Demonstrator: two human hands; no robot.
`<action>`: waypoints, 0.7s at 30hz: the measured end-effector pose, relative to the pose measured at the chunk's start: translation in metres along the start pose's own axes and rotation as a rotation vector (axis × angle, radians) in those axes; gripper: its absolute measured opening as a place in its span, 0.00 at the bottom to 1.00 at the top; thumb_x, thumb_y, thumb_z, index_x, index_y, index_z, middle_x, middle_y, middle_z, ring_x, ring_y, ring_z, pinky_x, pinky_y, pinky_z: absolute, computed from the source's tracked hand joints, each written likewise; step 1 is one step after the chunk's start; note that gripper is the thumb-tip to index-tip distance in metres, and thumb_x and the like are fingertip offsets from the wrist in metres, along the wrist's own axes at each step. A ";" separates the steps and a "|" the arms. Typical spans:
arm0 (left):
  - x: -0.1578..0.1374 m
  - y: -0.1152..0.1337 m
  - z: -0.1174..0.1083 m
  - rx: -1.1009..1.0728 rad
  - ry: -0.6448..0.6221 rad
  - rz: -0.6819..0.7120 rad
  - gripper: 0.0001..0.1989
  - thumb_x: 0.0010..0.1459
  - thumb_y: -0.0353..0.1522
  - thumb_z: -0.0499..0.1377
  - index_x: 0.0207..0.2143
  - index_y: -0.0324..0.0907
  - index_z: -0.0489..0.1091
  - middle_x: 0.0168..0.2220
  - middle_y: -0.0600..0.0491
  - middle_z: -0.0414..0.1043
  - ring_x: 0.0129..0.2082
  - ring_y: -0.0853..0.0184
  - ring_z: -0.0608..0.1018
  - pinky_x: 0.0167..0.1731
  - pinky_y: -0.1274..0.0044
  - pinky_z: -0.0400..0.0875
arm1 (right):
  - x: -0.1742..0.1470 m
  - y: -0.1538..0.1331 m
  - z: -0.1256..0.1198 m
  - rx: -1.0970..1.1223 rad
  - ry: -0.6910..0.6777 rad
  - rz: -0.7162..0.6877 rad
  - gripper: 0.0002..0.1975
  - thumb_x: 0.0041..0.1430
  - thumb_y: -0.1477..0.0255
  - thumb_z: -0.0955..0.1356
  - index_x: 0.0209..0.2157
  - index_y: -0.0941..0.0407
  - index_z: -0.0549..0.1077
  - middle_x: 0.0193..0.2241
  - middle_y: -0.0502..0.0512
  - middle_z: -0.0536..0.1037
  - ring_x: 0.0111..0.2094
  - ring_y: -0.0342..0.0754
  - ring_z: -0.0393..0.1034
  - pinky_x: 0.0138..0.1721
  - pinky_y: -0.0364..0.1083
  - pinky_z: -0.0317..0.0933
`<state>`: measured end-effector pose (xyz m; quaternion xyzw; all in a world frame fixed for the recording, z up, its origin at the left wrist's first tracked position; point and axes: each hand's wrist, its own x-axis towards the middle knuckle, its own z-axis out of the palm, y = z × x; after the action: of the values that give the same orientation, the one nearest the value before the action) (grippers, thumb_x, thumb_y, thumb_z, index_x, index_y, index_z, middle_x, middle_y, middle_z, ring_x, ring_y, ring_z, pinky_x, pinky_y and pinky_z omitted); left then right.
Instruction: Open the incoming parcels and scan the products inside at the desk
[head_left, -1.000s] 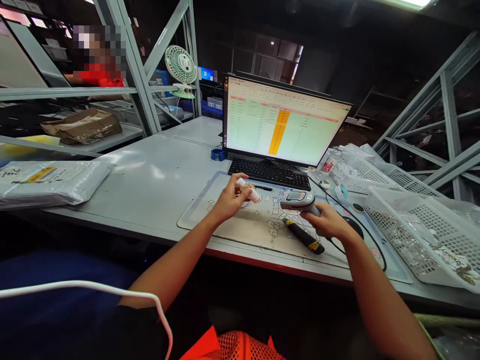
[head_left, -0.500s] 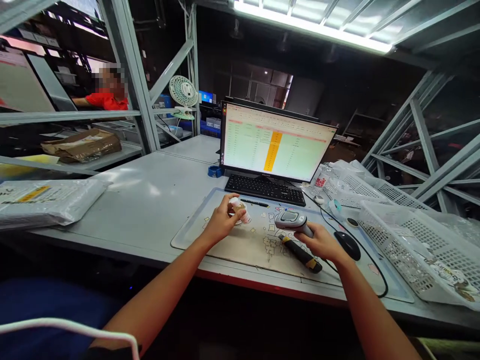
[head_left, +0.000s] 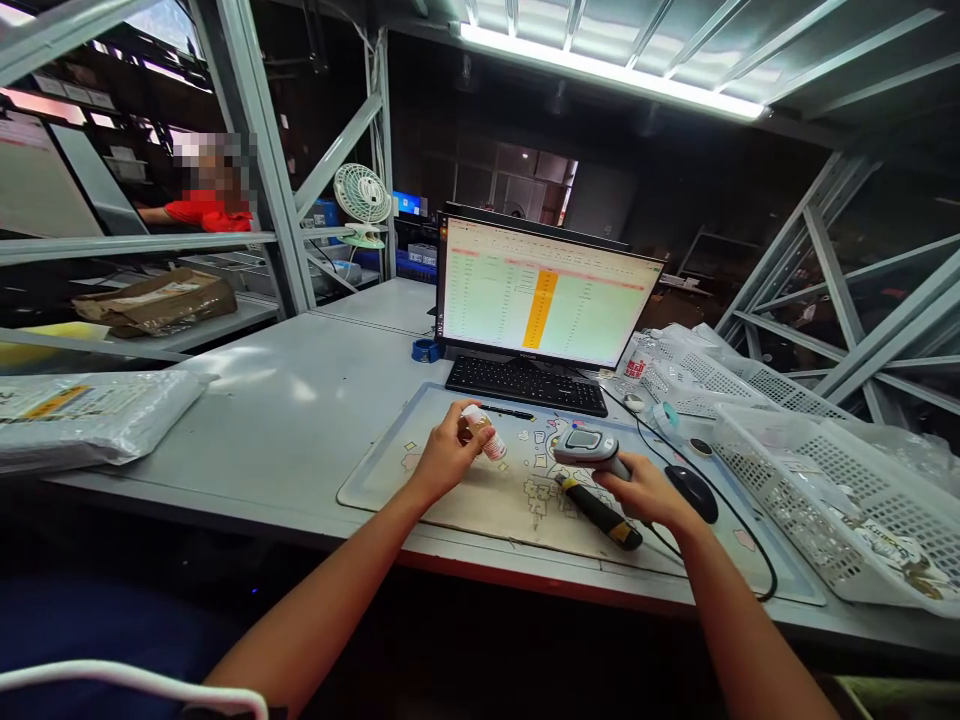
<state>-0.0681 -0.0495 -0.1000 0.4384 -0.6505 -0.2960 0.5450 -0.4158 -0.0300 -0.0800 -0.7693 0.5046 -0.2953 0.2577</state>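
Observation:
My left hand (head_left: pixel 448 450) is closed around a small white bottle (head_left: pixel 493 446) with a label, held tilted above the desk mat (head_left: pixel 465 503). My right hand (head_left: pixel 645 490) grips the handle of a grey barcode scanner (head_left: pixel 589 446), whose head points left toward the bottle. Under the scanner, a black and yellow utility knife (head_left: pixel 600 512) lies on the mat. A black pen (head_left: pixel 510 412) rests beyond the bottle, near the keyboard (head_left: pixel 525 385).
A monitor (head_left: pixel 544 295) showing a spreadsheet stands behind the keyboard. At the right are a black mouse (head_left: pixel 691 493), a cable and white plastic baskets (head_left: pixel 787 520). A wrapped parcel (head_left: pixel 97 415) lies at the left. Beyond the metal frame sits a person in red (head_left: pixel 214 212).
The bottle has been turned in my left hand, so more of its labelled side shows. The scanner has shifted only slightly, and the whole view has tipped a little.

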 end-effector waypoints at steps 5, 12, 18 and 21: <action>-0.003 0.003 -0.008 -0.035 0.053 -0.027 0.32 0.58 0.53 0.66 0.56 0.45 0.65 0.38 0.52 0.79 0.33 0.61 0.83 0.34 0.70 0.81 | 0.009 0.015 -0.001 -0.050 0.035 0.175 0.23 0.61 0.54 0.69 0.45 0.59 0.81 0.25 0.50 0.74 0.24 0.46 0.66 0.24 0.43 0.58; -0.005 0.003 -0.005 0.005 0.052 -0.004 0.31 0.60 0.53 0.66 0.56 0.44 0.66 0.37 0.53 0.78 0.34 0.63 0.81 0.34 0.72 0.81 | -0.017 -0.015 -0.006 0.149 -0.166 0.064 0.26 0.62 0.50 0.71 0.48 0.58 0.81 0.24 0.51 0.74 0.23 0.47 0.65 0.24 0.44 0.59; -0.006 -0.001 0.011 -0.027 0.004 0.030 0.29 0.62 0.52 0.66 0.56 0.45 0.65 0.37 0.54 0.78 0.33 0.65 0.81 0.35 0.73 0.81 | -0.019 -0.036 -0.005 0.026 -0.104 -0.117 0.19 0.63 0.54 0.71 0.40 0.56 0.84 0.35 0.57 0.82 0.37 0.55 0.74 0.38 0.49 0.68; -0.008 0.001 0.012 0.004 -0.004 0.044 0.29 0.62 0.51 0.65 0.56 0.45 0.65 0.38 0.53 0.79 0.33 0.64 0.82 0.35 0.73 0.80 | -0.018 -0.037 -0.004 0.023 -0.097 -0.126 0.18 0.64 0.56 0.71 0.40 0.57 0.83 0.35 0.56 0.83 0.38 0.55 0.75 0.39 0.50 0.68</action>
<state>-0.0796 -0.0436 -0.1056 0.4244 -0.6617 -0.2836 0.5491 -0.4015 -0.0008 -0.0552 -0.8098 0.4388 -0.2790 0.2717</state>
